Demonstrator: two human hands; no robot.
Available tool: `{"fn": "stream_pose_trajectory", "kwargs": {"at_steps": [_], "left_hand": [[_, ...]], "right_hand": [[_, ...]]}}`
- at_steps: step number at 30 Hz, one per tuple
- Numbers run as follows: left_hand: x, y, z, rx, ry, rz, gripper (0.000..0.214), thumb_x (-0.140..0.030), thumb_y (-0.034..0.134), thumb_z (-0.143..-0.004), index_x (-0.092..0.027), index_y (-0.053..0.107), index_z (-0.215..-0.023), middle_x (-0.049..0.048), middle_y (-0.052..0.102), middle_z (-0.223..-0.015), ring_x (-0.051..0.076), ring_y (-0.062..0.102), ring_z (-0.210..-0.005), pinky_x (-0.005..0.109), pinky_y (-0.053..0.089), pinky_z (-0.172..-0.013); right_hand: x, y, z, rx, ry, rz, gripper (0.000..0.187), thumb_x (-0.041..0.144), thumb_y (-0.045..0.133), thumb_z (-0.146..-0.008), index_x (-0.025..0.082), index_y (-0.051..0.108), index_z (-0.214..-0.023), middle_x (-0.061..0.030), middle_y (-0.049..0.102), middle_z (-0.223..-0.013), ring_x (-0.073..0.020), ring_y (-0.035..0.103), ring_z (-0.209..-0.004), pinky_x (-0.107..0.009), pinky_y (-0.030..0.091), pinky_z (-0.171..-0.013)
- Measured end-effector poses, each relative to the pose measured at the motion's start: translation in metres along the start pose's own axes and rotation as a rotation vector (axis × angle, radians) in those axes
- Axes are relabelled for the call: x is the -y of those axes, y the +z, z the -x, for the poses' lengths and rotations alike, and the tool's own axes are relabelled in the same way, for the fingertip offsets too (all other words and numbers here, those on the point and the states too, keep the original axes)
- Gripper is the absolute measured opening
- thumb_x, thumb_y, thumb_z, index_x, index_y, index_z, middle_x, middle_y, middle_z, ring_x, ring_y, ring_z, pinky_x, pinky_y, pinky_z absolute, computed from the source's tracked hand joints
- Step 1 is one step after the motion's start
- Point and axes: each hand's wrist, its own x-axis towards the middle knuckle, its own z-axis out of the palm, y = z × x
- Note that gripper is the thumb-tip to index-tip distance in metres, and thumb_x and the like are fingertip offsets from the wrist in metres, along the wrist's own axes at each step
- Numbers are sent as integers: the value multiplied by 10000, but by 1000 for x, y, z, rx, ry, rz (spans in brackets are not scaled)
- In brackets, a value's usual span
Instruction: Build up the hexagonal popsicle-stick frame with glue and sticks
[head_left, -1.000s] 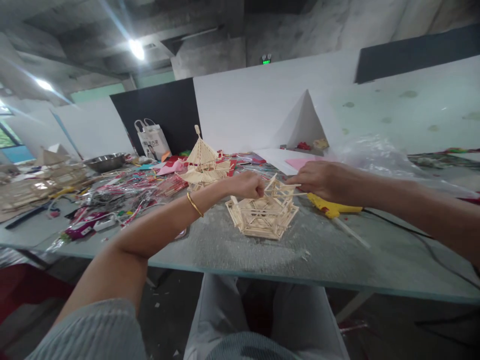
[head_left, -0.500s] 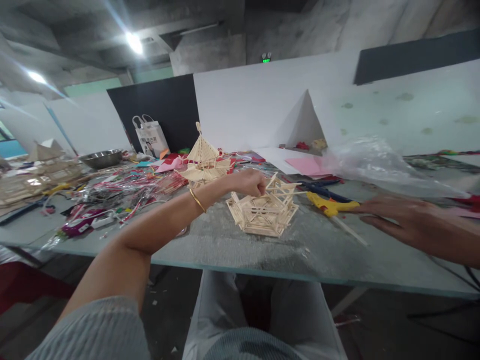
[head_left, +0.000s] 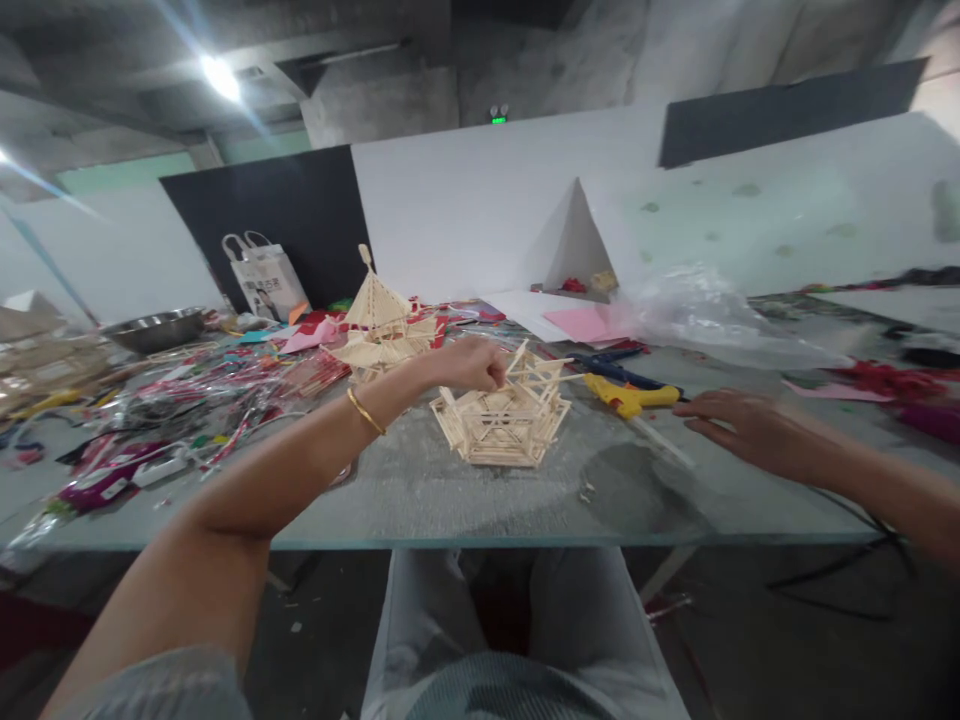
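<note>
A hexagonal model built of pale wooden sticks (head_left: pixel 501 440) sits on the table in front of me, its sides flaring outward. My left hand (head_left: pixel 474 362) reaches over its back left edge, fingers closed and pinched down at the top of the model; the exact stick between them is hidden. To the right lies a yellow glue gun (head_left: pixel 634 398), its nozzle pointing left toward the model and a pale glue stick trailing from it. My right hand (head_left: pixel 739 425) is just beyond the gun's right end, fingers stretched out and slightly blurred, not wrapped round it.
Behind my left forearm stands a finished-looking stick pavilion (head_left: pixel 375 320) with a pointed roof. Plastic-wrapped materials (head_left: pixel 232 400) crowd the left, near a metal bowl (head_left: pixel 154 330). A dark blue tool (head_left: pixel 622 370), pink paper (head_left: pixel 589 322) and clear plastic bag (head_left: pixel 720 320) lie behind the gun.
My view has turned slightly right. The right hand has drawn a little closer to the gun's end and shows clearer fingers. The left hand stays at the model.
</note>
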Motion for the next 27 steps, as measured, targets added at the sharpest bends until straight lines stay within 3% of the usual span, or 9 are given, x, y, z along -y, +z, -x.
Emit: {"fn": "stream_pose_trajectory", "kwargs": {"at_steps": [6, 10, 14, 21, 27], "left_hand": [[-1, 0, 0, 10, -46, -13, 226, -166, 550, -655, -151, 738, -779, 24, 717, -729, 128, 600, -676, 224, 386, -633], [-4, -2, 2, 21, -27, -16, 225, -174, 552, -656, -152, 740, -778, 17, 712, -705, 125, 598, -664, 218, 386, -636], [-3, -2, 1, 20, -38, -3, 228, -159, 556, -654, -146, 738, -791, 17, 720, -723, 117, 601, -671, 204, 384, -628], [-1, -5, -2, 45, -17, 24, 216, -149, 565, -638, -150, 735, -772, 30, 723, -748, 124, 601, -698, 216, 380, -613], [0, -6, -2, 72, -21, 58, 226, -151, 562, -629, -150, 732, -779, 39, 721, -776, 128, 590, -704, 230, 389, -629]], "right_hand": [[9, -15, -5, 86, 83, 67, 377, 209, 296, -933, 114, 638, -1059, -181, 620, -1064, -281, 588, -975, -393, 461, -883], [9, -13, -21, 122, 54, 77, 315, 163, 347, -924, 95, 621, -1062, -185, 605, -1103, -266, 556, -1043, -349, 413, -936], [4, -11, -38, 134, 39, 70, 300, 141, 389, -901, 59, 621, -1072, -194, 614, -1082, -280, 561, -1032, -377, 411, -942], [-14, -19, -26, 89, 82, 94, 349, 200, 402, -879, 46, 641, -1080, -258, 596, -1124, -327, 572, -1051, -438, 436, -938], [-18, -17, -22, 85, 92, 78, 365, 293, 393, -864, 149, 655, -1073, -216, 608, -1140, -308, 564, -1086, -432, 421, -985]]}}
